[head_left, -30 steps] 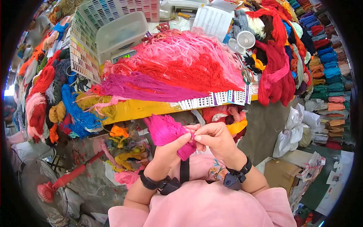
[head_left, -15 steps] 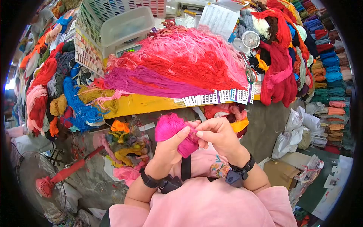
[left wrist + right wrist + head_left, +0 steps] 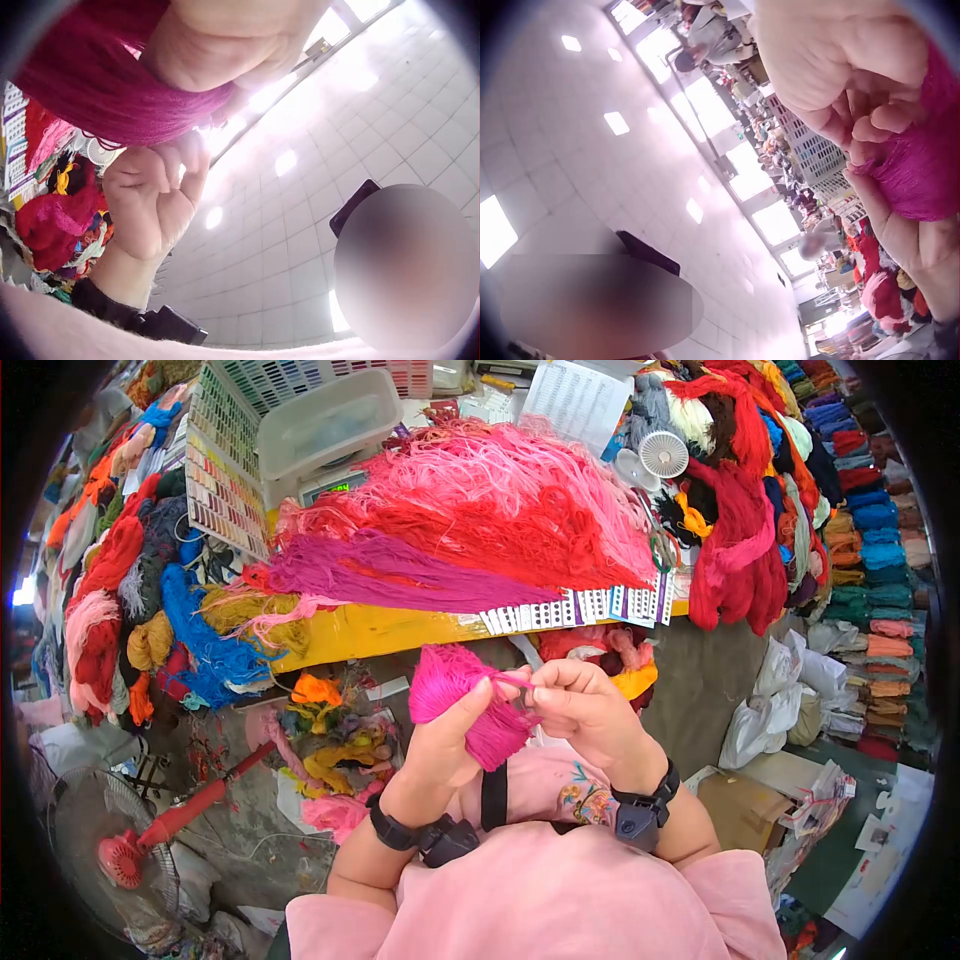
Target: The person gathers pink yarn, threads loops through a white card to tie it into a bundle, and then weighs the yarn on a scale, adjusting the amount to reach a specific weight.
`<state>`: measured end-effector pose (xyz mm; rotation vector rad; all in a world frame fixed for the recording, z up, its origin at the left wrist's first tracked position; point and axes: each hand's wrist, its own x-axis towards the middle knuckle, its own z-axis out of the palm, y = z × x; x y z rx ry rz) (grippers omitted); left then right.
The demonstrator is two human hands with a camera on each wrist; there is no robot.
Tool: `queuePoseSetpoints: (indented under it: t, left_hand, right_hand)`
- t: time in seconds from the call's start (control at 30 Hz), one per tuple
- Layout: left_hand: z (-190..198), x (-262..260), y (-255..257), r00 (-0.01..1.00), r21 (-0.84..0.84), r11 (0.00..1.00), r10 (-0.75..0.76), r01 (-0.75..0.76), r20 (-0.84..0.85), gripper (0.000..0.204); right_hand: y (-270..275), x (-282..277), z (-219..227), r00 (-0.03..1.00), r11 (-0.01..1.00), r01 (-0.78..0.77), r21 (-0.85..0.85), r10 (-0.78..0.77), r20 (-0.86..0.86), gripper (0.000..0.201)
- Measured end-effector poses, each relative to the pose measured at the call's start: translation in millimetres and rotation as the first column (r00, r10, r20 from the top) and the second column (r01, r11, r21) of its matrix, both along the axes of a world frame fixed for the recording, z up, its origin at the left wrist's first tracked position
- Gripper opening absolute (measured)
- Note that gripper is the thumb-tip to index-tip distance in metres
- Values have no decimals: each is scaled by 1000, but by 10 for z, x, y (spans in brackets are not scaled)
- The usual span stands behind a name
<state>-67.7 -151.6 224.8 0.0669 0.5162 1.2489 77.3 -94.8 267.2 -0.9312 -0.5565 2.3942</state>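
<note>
Yarn-heaped yellow worktop is standing behind a person working a magenta skein.
Head view: the left hand is gripping the magenta skein at chest height, fingers curled round it, while the right hand is pinching its strands. Left wrist view: the right hand's fingers are pressing together against the skein. Right wrist view: the fingers are nipping the skein.

My left hand covers the magenta yarn bundle's middle; I can't read the scale display; too small.
</note>
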Motion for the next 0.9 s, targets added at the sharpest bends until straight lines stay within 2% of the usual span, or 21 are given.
queuePoseSetpoints:
  t: [0.03,0.1,0.17,0.23,0.27,0.33,0.43,0.53,0.6,0.63,0.7,0.73,0.8,0.9]
  left_hand:
    - [14,-1,19,1000,-1,1000,-5,5,2,28]
    - [78,-8,50,985,17,1000,21,-24,172,31]
    - [100,-8,58,990,-3,1000,18,-18,139,34]
    - [113,-4,68,994,-24,1000,14,-11,105,36]
    - [117,-1,78,996,1,1000,-4,4,93,36]
    - [123,15,81,997,22,999,-26,24,79,37]
    - [120,28,78,999,15,999,34,-34,4,37]
    - [115,2,93,996,22,1000,20,-22,89,36]
    - [131,-12,106,982,-77,997,9,6,189,29]
    - [117,-2,106,982,-77,997,7,8,189,29]
    - [74,25,95,999,-68,997,39,-40,-15,22]
    - [81,26,97,999,-68,997,39,-40,-14,22]
    - [101,27,106,996,-171,984,53,-41,71,18]
    - [98,18,115,998,-157,987,28,-18,63,18]
  right_hand:
    - [10,4,9,999,1000,-3,18,2,49,9]
    - [25,-20,50,997,1000,21,16,-23,80,11]
    - [15,-73,45,993,999,41,14,-42,108,14]
    - [-13,-128,23,951,968,-50,247,-29,309,18]
    - [-4,-145,34,951,969,-49,244,-30,309,18]
    - [33,-174,72,928,956,-140,260,35,371,17]
    - [29,-192,-2,914,962,-118,247,8,406,15]
    - [29,-172,-48,936,978,-64,199,-11,352,11]
    - [16,-163,-82,946,979,-23,201,-43,320,9]
    - [13,-157,-88,954,979,16,203,-76,290,7]
    - [12,-136,-55,955,981,10,194,-67,290,6]
    - [13,-124,-36,955,983,2,183,-56,290,5]
    - [31,-102,-14,960,988,10,157,-53,274,6]
    - [36,-74,-44,971,991,21,131,-52,235,7]
